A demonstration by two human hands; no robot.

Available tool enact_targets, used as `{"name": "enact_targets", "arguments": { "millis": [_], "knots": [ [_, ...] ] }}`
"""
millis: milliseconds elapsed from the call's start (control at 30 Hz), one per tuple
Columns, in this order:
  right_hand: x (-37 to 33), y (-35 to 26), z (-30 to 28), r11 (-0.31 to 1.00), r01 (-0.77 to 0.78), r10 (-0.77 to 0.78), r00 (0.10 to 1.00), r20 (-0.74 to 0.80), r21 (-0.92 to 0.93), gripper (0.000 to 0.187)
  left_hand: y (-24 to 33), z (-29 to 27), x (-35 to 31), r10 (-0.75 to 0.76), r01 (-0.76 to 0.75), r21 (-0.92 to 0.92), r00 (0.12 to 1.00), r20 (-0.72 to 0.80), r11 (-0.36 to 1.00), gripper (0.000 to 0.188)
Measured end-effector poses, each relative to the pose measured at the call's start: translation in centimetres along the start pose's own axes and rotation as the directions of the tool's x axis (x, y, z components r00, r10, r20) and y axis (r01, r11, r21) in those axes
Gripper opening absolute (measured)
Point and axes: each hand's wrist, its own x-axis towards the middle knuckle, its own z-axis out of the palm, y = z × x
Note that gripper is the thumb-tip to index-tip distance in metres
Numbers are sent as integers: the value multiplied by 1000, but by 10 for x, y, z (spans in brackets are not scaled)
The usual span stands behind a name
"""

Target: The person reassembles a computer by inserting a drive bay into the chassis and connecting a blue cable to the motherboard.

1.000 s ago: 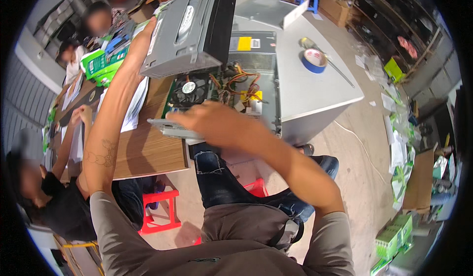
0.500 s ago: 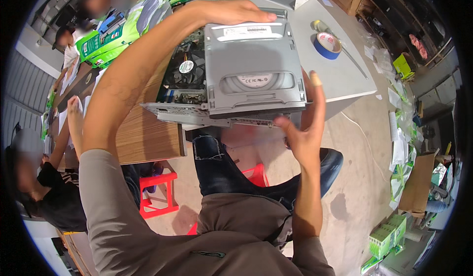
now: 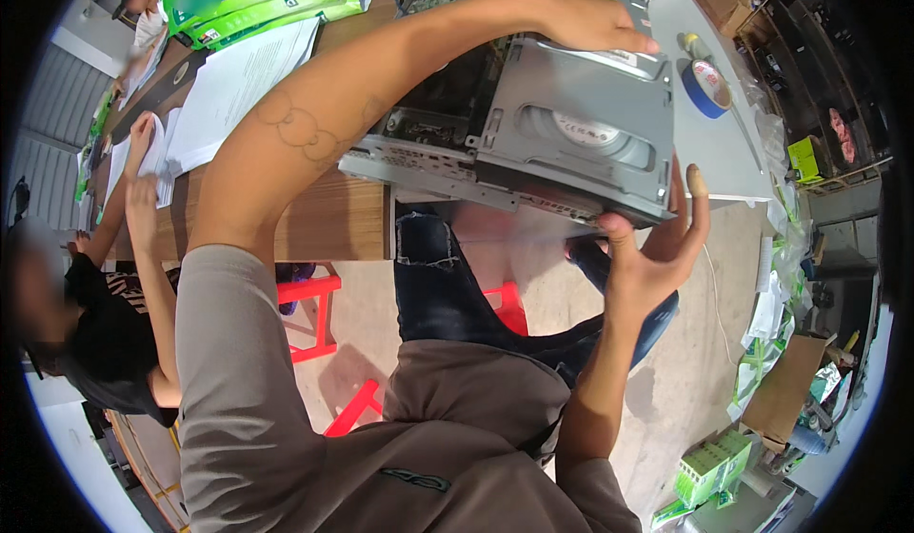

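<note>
Right of centre in the frame, our metal drive unit (image 3: 528, 90) lies almost flat across the right part of the open computer case (image 3: 428, 164), where a second ago we had it raised and tipped up near the top. Our hands are apart on it: the left hand (image 3: 592, 27) grips its far edge, and the right hand (image 3: 655, 265), which was at the case's near edge, is now at the unit's lower-right corner, thumb against the near edge and one finger lifted clear. The other right fingers are partly hidden, so we cannot tell how firmly they hold. We judge that the work has gone from carrying the unit to lining it up with the case, though whether it is seated or merely resting there we cannot tell. Compared with half a second ago, unit and case sit farther right and more slanted in view, but the blue tape roll (image 3: 706, 88) at upper right has shifted too, so we put much of that down to our head turning
</note>
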Motion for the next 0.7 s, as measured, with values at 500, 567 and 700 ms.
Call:
{"name": "enact_targets", "arguments": {
  "millis": [500,567,700],
  "knots": [
    [7,4,-8,996,48,-45,998,44,-74,93,-14,20,4,-15,31,81,979,-201,996,78],
    [8,2,-7,999,23,-22,999,37,-46,95,-14,22,11,11,20,147,979,-204,989,77],
    [9,-2,-1,999,10,-11,1000,-25,-33,101,-15,14,12,160,-103,214,950,-268,971,70]
  ]
}}
